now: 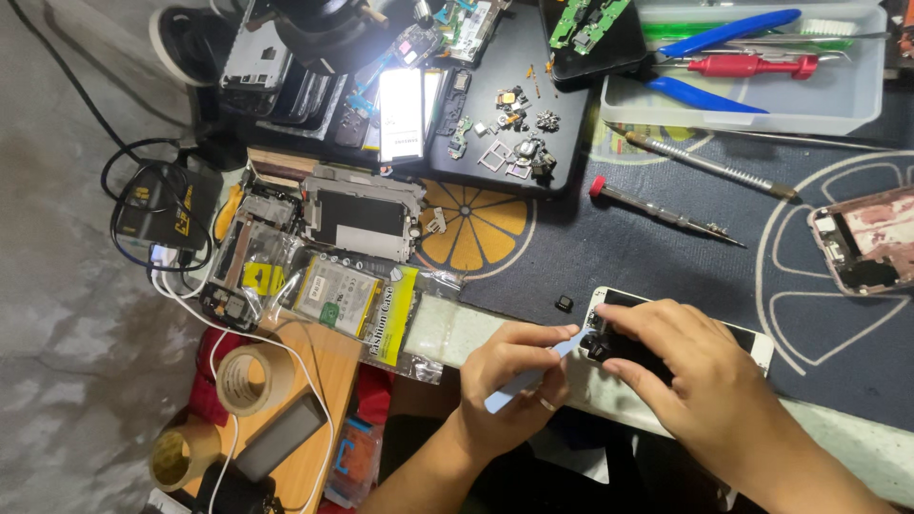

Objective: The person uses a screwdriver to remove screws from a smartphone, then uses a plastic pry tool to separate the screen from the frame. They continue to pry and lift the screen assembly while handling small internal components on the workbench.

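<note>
A white smartphone (752,341) lies face up on the dark mat near the table's front edge. My right hand (690,371) rests on it, its fingertips pinching a small black part (597,348) at the phone's left end. My left hand (509,376) grips a flat pale-blue pry tool (519,383), whose tip reaches toward that part. A ring sits on one finger of the left hand. A tiny black piece (565,305) lies loose on the mat just left of the phone.
Two screwdrivers (666,211) lie on the mat behind the phone. A white tray (762,105) holds blue-handled pliers and a red tool. Opened phone frames (362,214), bagged parts (333,295) and tape rolls (246,379) crowd the left. Another opened phone (866,243) sits at right.
</note>
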